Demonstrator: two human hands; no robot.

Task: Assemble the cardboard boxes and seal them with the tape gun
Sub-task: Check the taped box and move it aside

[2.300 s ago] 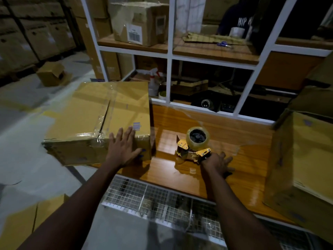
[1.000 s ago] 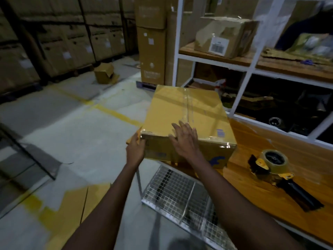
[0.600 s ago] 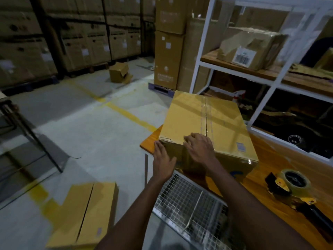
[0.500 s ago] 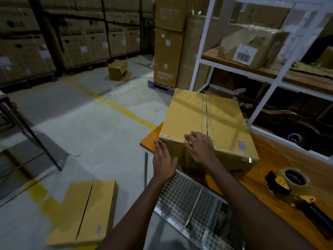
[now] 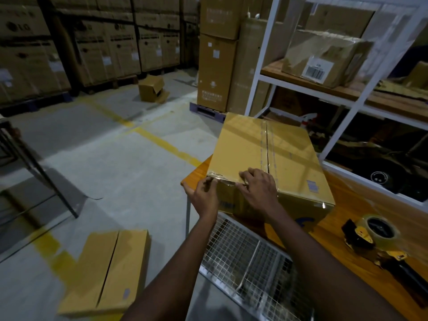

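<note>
Here we go: the box [image 5: 289, 158] sits closed on the left end of the wooden table [image 5: 361, 212], its near-left corner right at the table's edge. A strip of clear tape [image 5: 266, 144] runs down the middle seam of the top and folds over the near edge. My left hand [image 5: 205, 196] cups the near-left corner, fingers curled round it and gripping the cardboard. My right hand [image 5: 259, 189] lies over the near top edge, just beside the seam, fingers bent, tips pressing on the tape, holding nothing. The 2 hands sit close together on the same edge.

Off to my right, the tape gun [image 5: 375, 237] lies on the table on its side, roll facing up, well apart from both hands. Below the table edge, a wire basket [image 5: 250, 262]. On the floor to my left, 1 flattened box [image 5: 108, 272]; farther back, a small open box [image 5: 151, 89]. Behind the table, a white shelf rack [image 5: 261, 75] carries a barcoded box [image 5: 324, 59].
</note>
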